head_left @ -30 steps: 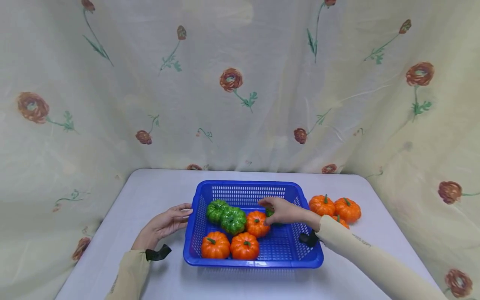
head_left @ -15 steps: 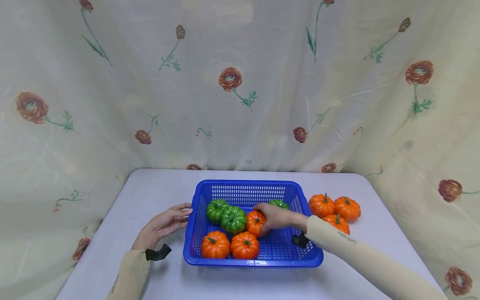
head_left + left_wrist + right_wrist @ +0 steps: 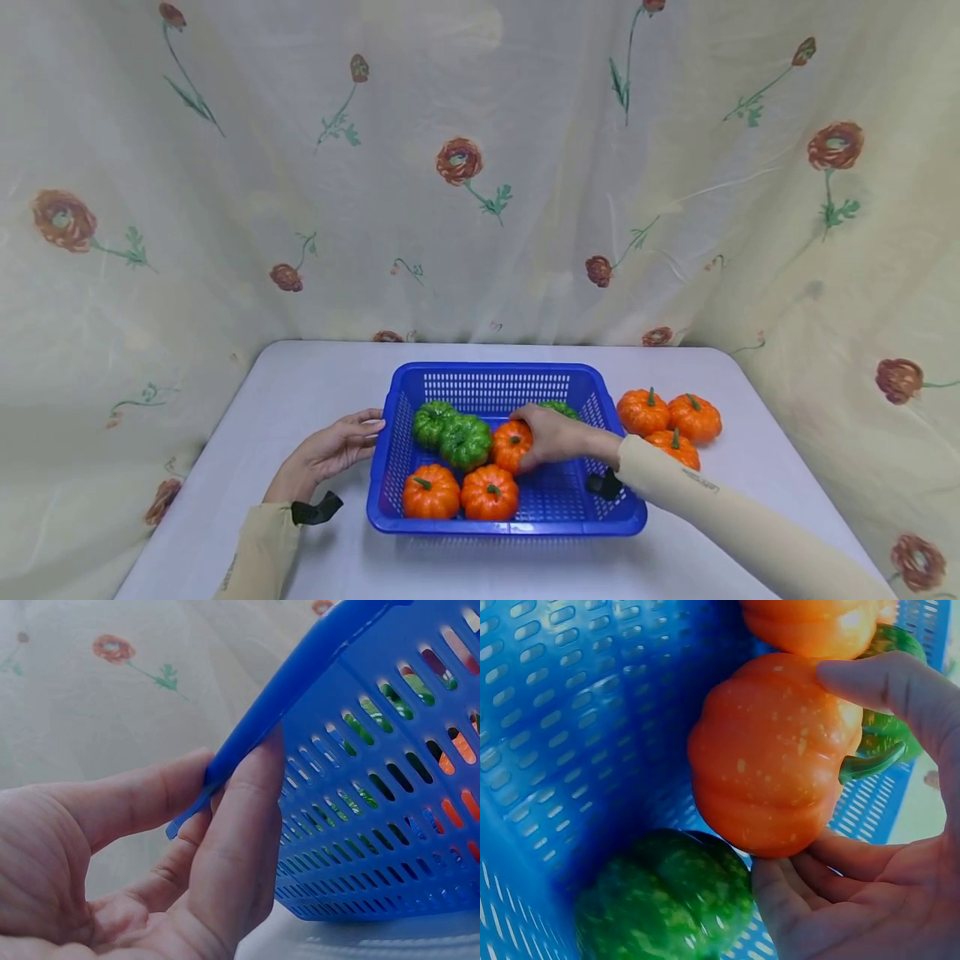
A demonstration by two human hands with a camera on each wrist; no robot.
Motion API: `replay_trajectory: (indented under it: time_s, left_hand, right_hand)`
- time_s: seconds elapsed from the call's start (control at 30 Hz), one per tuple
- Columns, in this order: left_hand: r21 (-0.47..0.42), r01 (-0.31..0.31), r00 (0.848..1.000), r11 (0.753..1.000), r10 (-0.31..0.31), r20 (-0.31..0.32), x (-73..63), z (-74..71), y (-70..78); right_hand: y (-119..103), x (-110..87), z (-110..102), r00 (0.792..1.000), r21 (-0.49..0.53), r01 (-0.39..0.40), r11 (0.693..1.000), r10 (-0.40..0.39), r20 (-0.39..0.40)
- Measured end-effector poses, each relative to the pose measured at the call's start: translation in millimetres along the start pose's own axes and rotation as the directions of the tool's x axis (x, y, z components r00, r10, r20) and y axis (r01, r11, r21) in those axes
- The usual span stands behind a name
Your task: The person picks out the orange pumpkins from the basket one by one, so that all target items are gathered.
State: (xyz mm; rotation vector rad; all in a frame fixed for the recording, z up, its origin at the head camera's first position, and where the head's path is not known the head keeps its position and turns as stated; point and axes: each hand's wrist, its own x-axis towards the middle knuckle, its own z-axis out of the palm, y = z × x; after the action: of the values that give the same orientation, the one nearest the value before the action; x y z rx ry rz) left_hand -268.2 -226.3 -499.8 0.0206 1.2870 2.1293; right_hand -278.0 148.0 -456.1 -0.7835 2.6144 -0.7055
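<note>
A blue plastic basket (image 3: 510,527) stands mid-table. My left hand (image 3: 333,450) pinches its left rim between thumb and fingers, seen closely in the left wrist view. Inside the basket, my right hand (image 3: 555,435) grips a small orange pumpkin (image 3: 769,757), thumb on one side and fingers on the other, its green stem (image 3: 874,761) facing the palm. Two green pumpkins (image 3: 466,442) lie left of it, and two orange pumpkins (image 3: 490,492) sit along the near wall. Behind the right hand another green pumpkin (image 3: 559,408) is partly hidden.
Three orange pumpkins (image 3: 695,418) cluster on the white table (image 3: 315,375) just right of the basket, one partly covered by the right sleeve (image 3: 720,500). A floral curtain (image 3: 525,167) hangs behind and along both sides.
My right hand has moved slightly left and down, and its fingers have come around the orange pumpkin. The left hand stays at the basket rim.
</note>
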Motion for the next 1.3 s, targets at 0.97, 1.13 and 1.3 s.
replay_trajectory:
  time_s: [0.97, 1.13, 1.3]
  left_hand:
    - [-0.025, -0.001, 1.0, 1.0, 0.0, -0.031, -1.5, 3.3, -1.4]
    - [-0.028, -0.001, 1.0, 1.0, 0.0, -0.031, -2.2, 3.4, -2.1]
    - [-0.028, -0.007, 0.999, 1.0, 0.006, -0.035, -0.8, 2.7, -2.4]
  right_hand:
    - [42, -127.9, -96, 0.974, 0.068, -0.157, 0.985, 0.166, -0.156]
    - [64, -155.2, -106, 0.962, 0.1, -0.196, 0.975, 0.211, -0.175]
    - [102, -180.1, -106, 0.935, 0.13, -0.275, 0.953, 0.296, -0.194]
